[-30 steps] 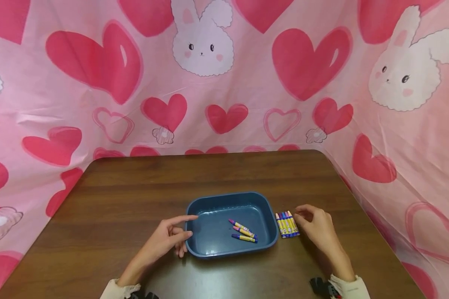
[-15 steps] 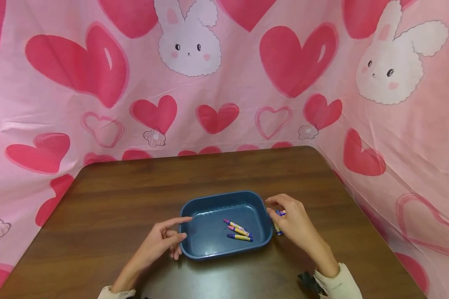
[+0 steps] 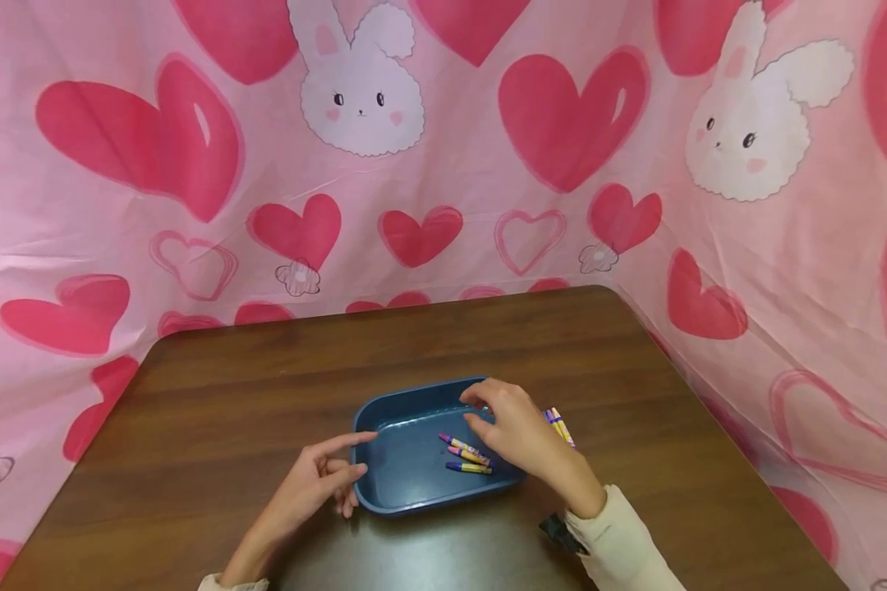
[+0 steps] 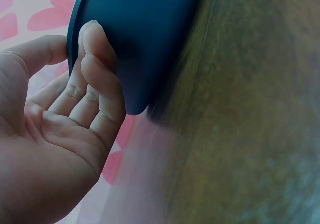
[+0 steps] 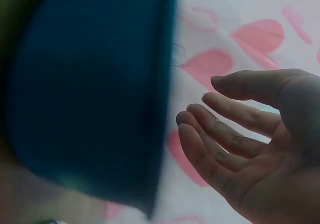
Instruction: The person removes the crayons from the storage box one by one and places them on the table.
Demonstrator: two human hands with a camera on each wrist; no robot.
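Note:
A dark blue tray [image 3: 399,402] lies on the brown table, with several crayons [image 3: 467,453] inside, towards its right side. My left hand [image 3: 312,484] holds the tray's left end. Its index finger and thumb reach over the rim, while the other fingers curl against the outer wall, as the left wrist view shows. Above the tray's right part hovers my right hand [image 3: 517,431], its fingers loosely bent, with a gap between thumb and fingertips. Nothing is in the right hand [image 5: 250,139] in the right wrist view. More crayons [image 3: 559,425] lie right of the tray, partly hidden by the right forearm.
Brown wooden table [image 3: 266,377] surrounds the tray. Pink cloth [image 3: 443,180] printed with hearts and rabbits hangs behind it and at both sides. A black strap [image 3: 562,533] is on the right wrist beside the pale sleeve.
My right hand has moved left, from beside the outer crayons, past the tray's right rim, to above the tray. The left hand stays at the left end. The head view has shifted slightly.

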